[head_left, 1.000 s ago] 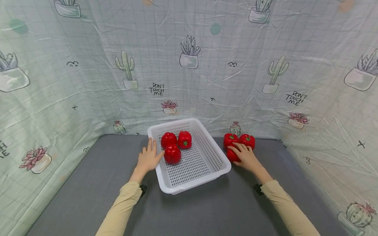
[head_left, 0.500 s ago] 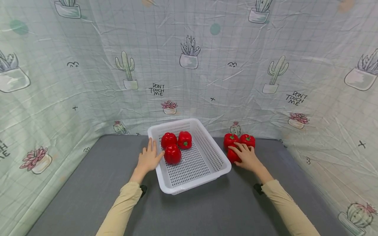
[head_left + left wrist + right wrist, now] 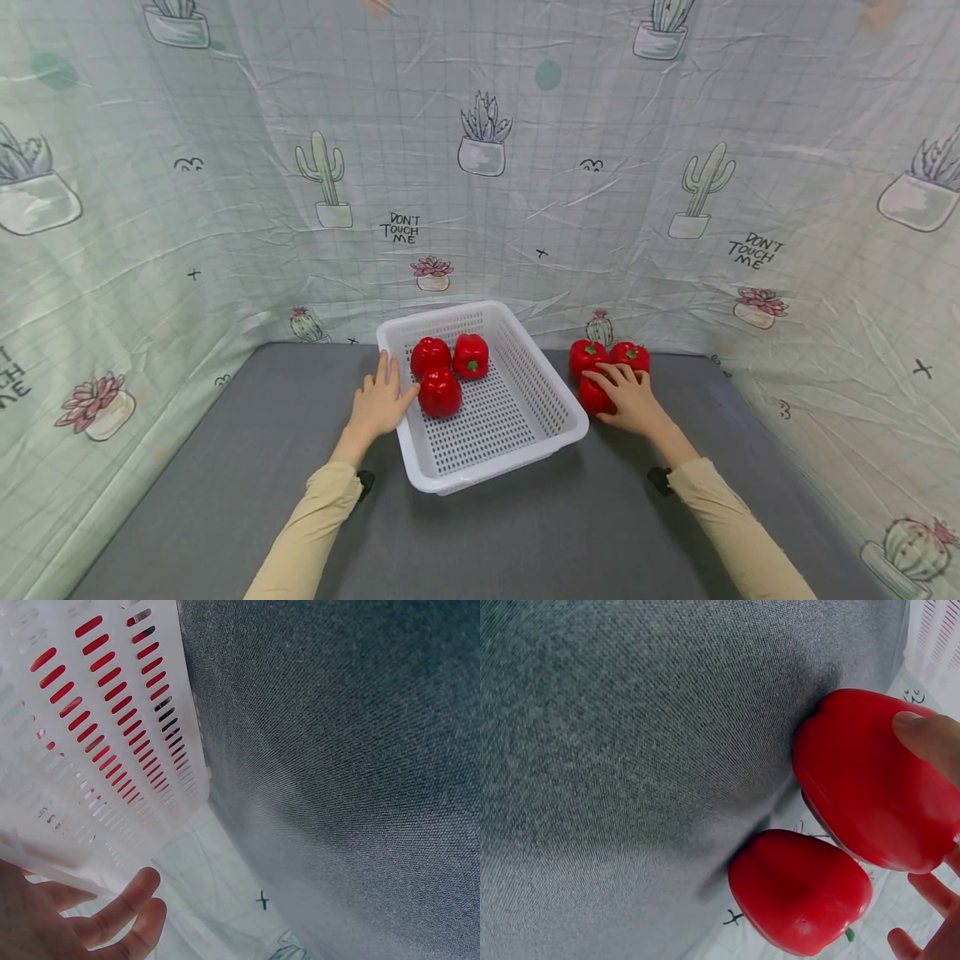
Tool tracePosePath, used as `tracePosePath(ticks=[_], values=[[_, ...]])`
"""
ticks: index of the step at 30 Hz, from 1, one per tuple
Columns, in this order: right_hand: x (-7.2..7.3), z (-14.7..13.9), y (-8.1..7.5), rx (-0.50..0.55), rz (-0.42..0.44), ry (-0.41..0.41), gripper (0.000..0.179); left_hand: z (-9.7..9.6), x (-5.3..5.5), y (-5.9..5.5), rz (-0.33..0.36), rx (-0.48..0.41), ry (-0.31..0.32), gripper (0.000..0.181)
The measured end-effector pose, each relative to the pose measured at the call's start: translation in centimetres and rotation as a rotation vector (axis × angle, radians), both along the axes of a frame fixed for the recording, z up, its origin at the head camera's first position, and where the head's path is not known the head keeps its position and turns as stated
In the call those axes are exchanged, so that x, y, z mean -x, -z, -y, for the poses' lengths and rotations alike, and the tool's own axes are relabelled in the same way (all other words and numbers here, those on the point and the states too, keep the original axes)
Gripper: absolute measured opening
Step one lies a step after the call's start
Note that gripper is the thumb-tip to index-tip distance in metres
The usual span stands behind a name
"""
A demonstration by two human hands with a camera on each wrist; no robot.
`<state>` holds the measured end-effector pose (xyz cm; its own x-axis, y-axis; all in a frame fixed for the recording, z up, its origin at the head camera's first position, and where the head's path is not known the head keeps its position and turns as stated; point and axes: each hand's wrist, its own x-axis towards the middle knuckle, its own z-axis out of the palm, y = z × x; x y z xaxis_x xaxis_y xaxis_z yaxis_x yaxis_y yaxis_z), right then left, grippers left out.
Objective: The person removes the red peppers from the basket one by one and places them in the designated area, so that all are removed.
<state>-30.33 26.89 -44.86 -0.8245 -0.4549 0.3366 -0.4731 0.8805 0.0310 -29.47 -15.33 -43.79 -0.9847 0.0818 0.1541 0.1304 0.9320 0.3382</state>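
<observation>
My left hand (image 3: 377,408) rests at the left rim of a white perforated basket (image 3: 573,432), fingers straight and spread, thumb over the rim. Its fingertips (image 3: 142,885) show beside the basket wall in the left wrist view. Three red bell peppers, one at the back left (image 3: 430,355), one at the back right (image 3: 471,357) and one in front (image 3: 440,393), lie inside. Right of the basket, my right hand (image 3: 633,404) grips a red bell pepper (image 3: 862,780) from above, thumb on its side. Two more peppers (image 3: 587,358) sit just behind it, one (image 3: 799,889) visible below in the right wrist view.
A dark grey cloth-covered tabletop (image 3: 495,542) lies under everything. Behind and along both sides hangs a pale curtain (image 3: 525,208) printed with cacti, meeting the table's back edge close behind the basket and peppers.
The right hand has edged very slightly to the right on the pepper, and the whole view has shifted a little. The left hand, the basket and the peppers keep their places.
</observation>
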Motion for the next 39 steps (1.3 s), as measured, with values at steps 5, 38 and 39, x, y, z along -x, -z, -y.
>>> tracePosePath(ticks=[5,38,39], values=[[-0.4,0.0,-0.5,0.015,0.005,-0.004,0.08,0.0,0.1,0.1,-0.006,0.002,0.006,0.075],[-1.8,3.8,-7.8,0.105,-0.192,-0.216,0.057,0.0,0.0,0.0,-0.002,0.006,0.01,0.074],[-1.7,4.0,-8.2,0.106,-0.198,-0.218,0.058,0.0,0.0,0.0,-0.002,0.006,0.009,0.073]])
